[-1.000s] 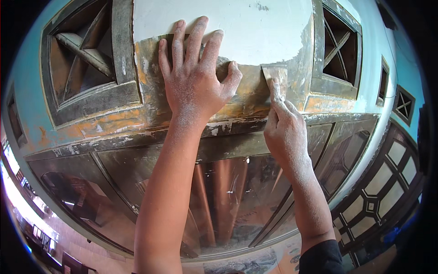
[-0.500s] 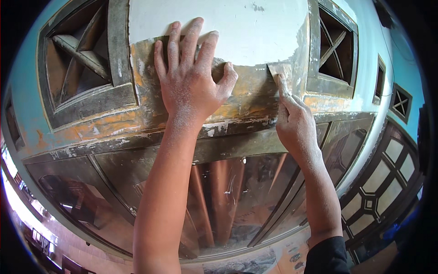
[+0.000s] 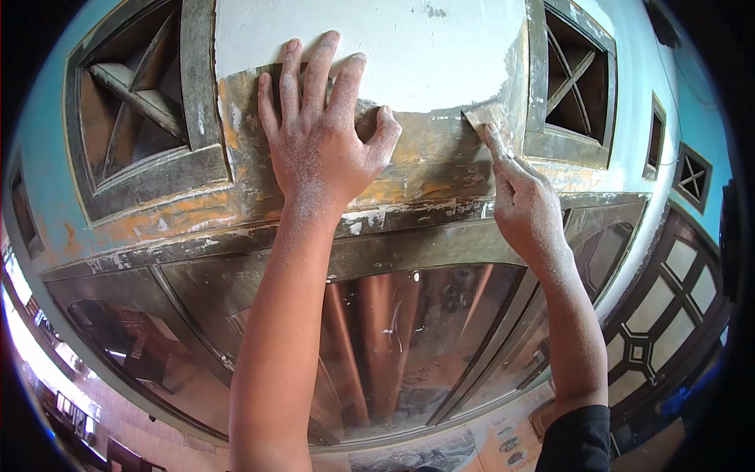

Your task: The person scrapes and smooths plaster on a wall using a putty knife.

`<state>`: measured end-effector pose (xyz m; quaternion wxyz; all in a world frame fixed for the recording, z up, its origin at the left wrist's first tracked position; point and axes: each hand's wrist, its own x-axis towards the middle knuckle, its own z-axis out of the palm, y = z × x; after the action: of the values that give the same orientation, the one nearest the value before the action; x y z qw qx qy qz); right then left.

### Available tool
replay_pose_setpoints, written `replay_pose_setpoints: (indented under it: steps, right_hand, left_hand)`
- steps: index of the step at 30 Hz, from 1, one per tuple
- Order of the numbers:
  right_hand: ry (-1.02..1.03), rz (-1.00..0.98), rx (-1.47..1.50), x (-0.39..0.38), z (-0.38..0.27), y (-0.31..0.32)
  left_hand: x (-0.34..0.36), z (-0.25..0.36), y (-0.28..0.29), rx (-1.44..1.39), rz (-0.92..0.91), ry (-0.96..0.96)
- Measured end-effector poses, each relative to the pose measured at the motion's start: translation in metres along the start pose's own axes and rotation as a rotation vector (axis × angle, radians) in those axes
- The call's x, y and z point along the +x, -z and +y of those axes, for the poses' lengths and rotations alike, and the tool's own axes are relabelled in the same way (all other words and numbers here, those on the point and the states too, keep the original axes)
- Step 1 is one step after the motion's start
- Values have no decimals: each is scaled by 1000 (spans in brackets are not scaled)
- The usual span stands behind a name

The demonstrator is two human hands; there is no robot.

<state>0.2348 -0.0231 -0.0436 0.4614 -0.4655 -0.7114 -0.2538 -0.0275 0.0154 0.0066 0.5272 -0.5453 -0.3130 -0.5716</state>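
The wall panel (image 3: 377, 47) sits between left vent (image 3: 145, 98) and right vent (image 3: 572, 79), above doors (image 3: 429, 248) — left hand (image 3: 321, 149) on it toward the left edge, scraper (image 3: 478, 118) in right hand (image 3: 528, 200) near the right edge.

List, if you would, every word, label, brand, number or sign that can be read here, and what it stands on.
None is legible.
Dark wood-framed glass pane: faint letter-like marks show in it, too blurred to read.
Flat greyish metal scraper in the dusty right hand: no text visible.
Smooth white wall patch: only a grey smudge.
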Motion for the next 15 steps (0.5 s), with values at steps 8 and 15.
replay_pose_setpoints:
  steps: [8, 15]
  right_hand:
    - [86, 7, -9, 8, 21, 14]
    - [42, -69, -107, 19, 29, 33]
  left_hand:
    - [1, 1, -1, 20, 6, -2]
    - [0, 2, -1, 44, -9, -7]
